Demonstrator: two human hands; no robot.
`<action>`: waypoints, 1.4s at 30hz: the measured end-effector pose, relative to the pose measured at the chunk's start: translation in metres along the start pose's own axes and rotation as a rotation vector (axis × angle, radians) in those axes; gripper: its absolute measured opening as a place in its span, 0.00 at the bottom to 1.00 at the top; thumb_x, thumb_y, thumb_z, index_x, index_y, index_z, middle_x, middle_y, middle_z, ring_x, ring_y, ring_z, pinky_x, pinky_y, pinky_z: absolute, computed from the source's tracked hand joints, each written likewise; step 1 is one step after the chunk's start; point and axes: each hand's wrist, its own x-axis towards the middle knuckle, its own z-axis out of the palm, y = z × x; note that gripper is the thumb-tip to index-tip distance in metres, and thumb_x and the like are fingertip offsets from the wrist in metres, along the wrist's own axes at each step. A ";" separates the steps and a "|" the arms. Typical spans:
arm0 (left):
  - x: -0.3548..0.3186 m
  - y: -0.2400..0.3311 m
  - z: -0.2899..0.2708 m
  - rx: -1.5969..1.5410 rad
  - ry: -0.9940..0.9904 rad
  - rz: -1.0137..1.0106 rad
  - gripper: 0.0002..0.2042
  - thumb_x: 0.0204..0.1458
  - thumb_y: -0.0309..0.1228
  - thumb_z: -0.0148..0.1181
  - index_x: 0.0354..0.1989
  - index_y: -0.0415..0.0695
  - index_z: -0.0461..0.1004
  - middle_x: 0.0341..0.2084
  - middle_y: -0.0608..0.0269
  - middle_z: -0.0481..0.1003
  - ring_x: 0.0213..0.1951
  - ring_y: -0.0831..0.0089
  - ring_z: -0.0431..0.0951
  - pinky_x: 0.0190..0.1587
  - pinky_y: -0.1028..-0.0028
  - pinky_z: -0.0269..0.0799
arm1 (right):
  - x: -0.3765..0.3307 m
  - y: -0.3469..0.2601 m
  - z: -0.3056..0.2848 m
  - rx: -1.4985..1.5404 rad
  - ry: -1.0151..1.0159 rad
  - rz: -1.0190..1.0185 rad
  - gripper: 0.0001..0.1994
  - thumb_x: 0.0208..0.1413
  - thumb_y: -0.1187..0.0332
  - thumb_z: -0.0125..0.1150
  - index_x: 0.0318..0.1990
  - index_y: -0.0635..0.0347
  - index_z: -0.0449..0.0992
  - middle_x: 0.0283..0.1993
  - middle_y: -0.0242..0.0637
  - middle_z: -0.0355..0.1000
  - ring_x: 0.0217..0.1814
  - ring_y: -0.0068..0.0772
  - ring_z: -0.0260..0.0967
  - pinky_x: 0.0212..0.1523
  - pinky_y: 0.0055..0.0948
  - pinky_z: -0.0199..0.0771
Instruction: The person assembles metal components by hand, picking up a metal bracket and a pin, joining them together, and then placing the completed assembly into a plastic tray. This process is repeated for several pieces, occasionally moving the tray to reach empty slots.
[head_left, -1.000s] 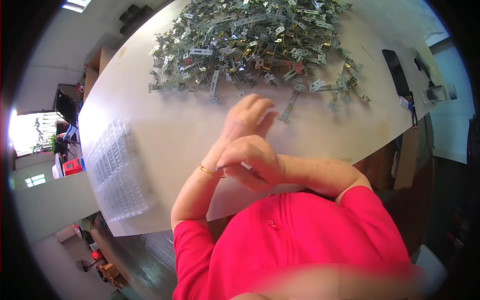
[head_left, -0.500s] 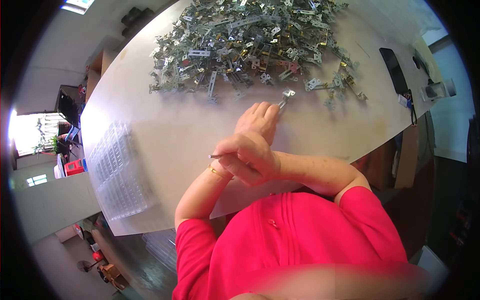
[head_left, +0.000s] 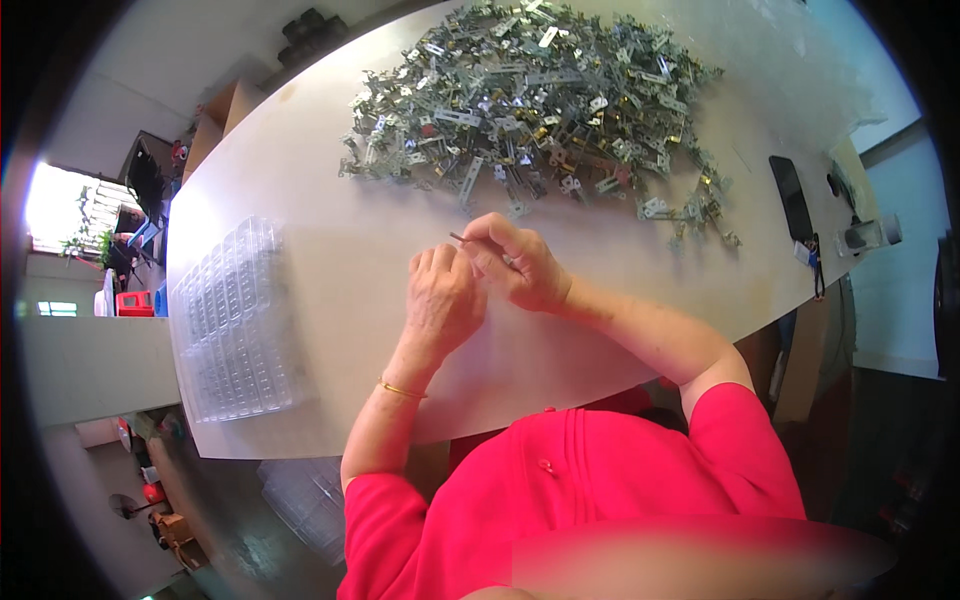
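My two hands meet over the middle of the table (head_left: 360, 350), in front of a large heap of small metal brackets (head_left: 540, 110). My right hand (head_left: 525, 270) is closed round a thin metal rod (head_left: 457, 238), whose tip sticks out past the fingers to the left. Fingers curled, my left hand (head_left: 445, 300) sits right beside it, knuckles up. Whatever the left fingers hold is hidden beneath them. Several brackets (head_left: 690, 215) lie loose at the heap's right edge.
Clear plastic trays (head_left: 235, 330) with rows of pockets lie at the table's left. At the right are a black phone (head_left: 790, 197), dark-handled scissors or a similar tool (head_left: 817, 265) and a transparent jar (head_left: 868, 236). More clear trays (head_left: 305, 500) sit below the table's front left edge.
My left hand has drawn back from the heap's front edge, where a small metal bracket showed at its fingers. My right hand, still holding the rod, has moved forward; the crossed arms have separated.
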 end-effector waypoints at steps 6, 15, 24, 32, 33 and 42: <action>0.007 -0.007 0.005 -0.022 0.111 0.171 0.07 0.47 0.28 0.60 0.36 0.42 0.74 0.39 0.54 0.73 0.46 0.54 0.73 0.58 0.55 0.62 | 0.018 0.009 -0.010 -0.150 -0.018 -0.114 0.04 0.64 0.79 0.54 0.44 0.63 0.69 0.28 0.30 0.70 0.28 0.16 0.69 0.27 0.20 0.69; -0.006 -0.019 0.017 -0.072 0.189 0.200 0.03 0.50 0.23 0.57 0.33 0.44 0.74 0.33 0.59 0.74 0.40 0.60 0.75 0.55 0.59 0.66 | 0.041 0.008 0.007 -0.021 0.045 -0.102 0.03 0.63 0.76 0.57 0.43 0.61 0.70 0.26 0.30 0.71 0.25 0.17 0.70 0.26 0.22 0.70; 0.001 -0.050 0.009 -0.322 0.738 -0.217 0.07 0.54 0.17 0.59 0.40 0.39 0.75 0.32 0.55 0.76 0.31 0.58 0.79 0.33 0.67 0.75 | 0.079 -0.007 0.022 -0.314 0.043 -0.185 0.05 0.58 0.73 0.64 0.40 0.58 0.75 0.36 0.34 0.73 0.35 0.27 0.72 0.34 0.26 0.73; 0.000 -0.053 0.015 -0.242 0.794 -0.190 0.09 0.52 0.18 0.61 0.41 0.41 0.75 0.34 0.55 0.75 0.30 0.56 0.78 0.29 0.63 0.75 | 0.068 0.005 0.039 -0.117 -0.046 0.038 0.03 0.62 0.73 0.61 0.41 0.58 0.74 0.34 0.34 0.74 0.31 0.22 0.73 0.33 0.24 0.74; 0.000 -0.053 0.016 -0.207 0.778 -0.167 0.09 0.52 0.18 0.61 0.41 0.41 0.75 0.34 0.56 0.75 0.29 0.57 0.78 0.29 0.64 0.75 | 0.068 0.006 0.039 -0.116 -0.050 0.041 0.03 0.62 0.73 0.61 0.41 0.58 0.74 0.34 0.34 0.74 0.31 0.22 0.73 0.33 0.24 0.74; -0.006 -0.039 0.005 -0.368 0.679 -0.141 0.11 0.52 0.20 0.62 0.44 0.38 0.74 0.35 0.57 0.75 0.31 0.68 0.78 0.32 0.71 0.75 | 0.068 0.006 0.033 -0.350 -0.067 -0.190 0.04 0.60 0.75 0.62 0.42 0.60 0.75 0.36 0.38 0.75 0.34 0.32 0.75 0.35 0.28 0.75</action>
